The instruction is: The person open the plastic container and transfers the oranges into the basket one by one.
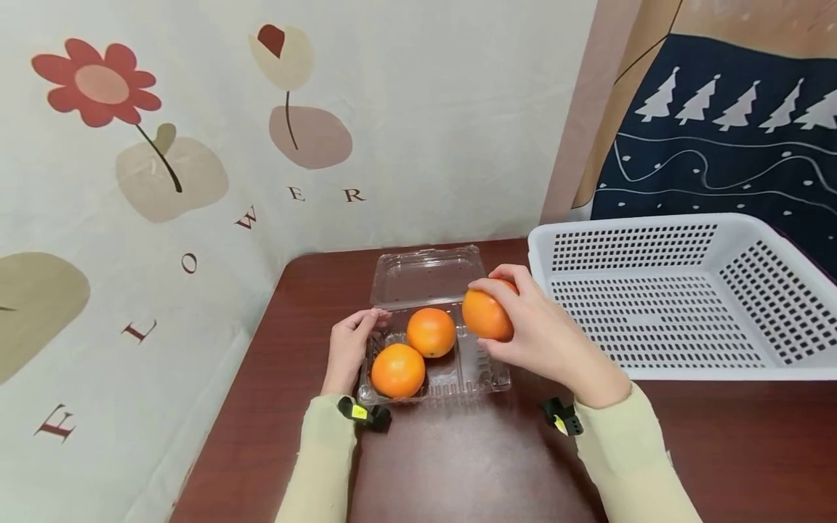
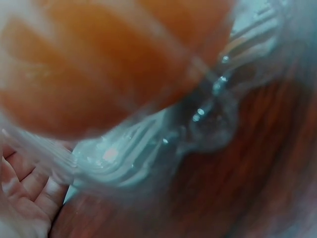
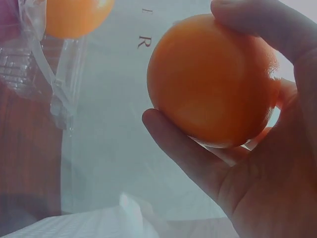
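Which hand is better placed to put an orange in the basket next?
Likely the right hand: it holds an orange near the white basket; the left hand is at the left edge of the clear container.

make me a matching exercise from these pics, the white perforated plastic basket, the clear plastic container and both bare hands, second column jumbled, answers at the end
Things
1. white perforated plastic basket
2. clear plastic container
3. bare left hand
4. bare right hand

Places and states
A. at the container's left side
B. gripping a round orange fruit
C. running off the right edge of the head view
D. open, with two more round orange fruits inside

Right pairs: 1-C, 2-D, 3-A, 4-B
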Motion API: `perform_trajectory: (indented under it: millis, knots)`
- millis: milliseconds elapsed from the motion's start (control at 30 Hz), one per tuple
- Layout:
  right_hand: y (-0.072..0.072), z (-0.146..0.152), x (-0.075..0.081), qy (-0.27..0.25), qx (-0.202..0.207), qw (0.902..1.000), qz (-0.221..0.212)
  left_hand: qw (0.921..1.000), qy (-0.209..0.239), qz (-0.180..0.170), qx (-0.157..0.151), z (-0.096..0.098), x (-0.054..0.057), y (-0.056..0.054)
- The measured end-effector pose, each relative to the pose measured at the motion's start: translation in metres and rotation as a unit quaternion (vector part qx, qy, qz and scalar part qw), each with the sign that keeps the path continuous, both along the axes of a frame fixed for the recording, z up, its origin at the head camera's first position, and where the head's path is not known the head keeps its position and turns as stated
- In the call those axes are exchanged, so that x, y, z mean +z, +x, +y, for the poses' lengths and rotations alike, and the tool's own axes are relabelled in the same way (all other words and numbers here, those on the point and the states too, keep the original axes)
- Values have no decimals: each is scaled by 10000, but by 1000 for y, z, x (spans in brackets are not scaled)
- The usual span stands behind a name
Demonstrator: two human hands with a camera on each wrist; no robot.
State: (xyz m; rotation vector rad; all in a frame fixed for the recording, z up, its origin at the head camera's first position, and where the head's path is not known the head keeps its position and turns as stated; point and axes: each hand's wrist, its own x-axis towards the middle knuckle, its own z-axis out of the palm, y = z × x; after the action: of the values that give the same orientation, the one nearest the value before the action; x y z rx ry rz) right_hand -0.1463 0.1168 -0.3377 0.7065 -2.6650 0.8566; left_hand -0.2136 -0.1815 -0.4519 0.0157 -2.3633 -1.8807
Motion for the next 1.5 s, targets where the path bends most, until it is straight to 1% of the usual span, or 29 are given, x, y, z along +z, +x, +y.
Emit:
perform_trajectory:
  millis: [233, 467, 600, 633, 667, 833, 867, 900, 1167, 1367, 1500]
  knots:
    - [-1, 12, 3, 34, -273, 9995, -159, 10000, 11, 64, 34, 4, 1, -1]
    - [2, 19, 6, 272, -240, 9987, -346, 9999, -119, 18, 57, 1, 1, 0]
    - [3, 23, 10, 400, -271, 9983, -318, 10000, -26, 53, 39, 0, 2, 1]
    - [3, 24, 11, 413, -269, 9983, -303, 10000, -18, 43, 34, 1, 5, 3]
    - [3, 26, 12, 451, -290, 9982, -278, 10000, -7, 27, 30, 2, 6, 3]
    - [5, 32, 17, 535, -368, 9977, -204, 10000, -19, -32, 31, 7, 22, 11]
    - [5, 33, 17, 565, -398, 9974, -199, 10000, -18, -33, 32, 7, 23, 11]
    - [5, 34, 17, 590, -405, 9973, -184, 10000, -15, -32, 36, 8, 25, 13]
    - [6, 43, 17, 826, -427, 9956, -98, 10000, 18, -62, 18, 7, 26, 13]
    - [7, 49, 20, 994, -273, 9944, -226, 10000, 8, -32, 16, 7, 26, 13]
    - [7, 51, 22, 1239, -186, 9920, -138, 10000, 15, -44, 9, 7, 25, 12]
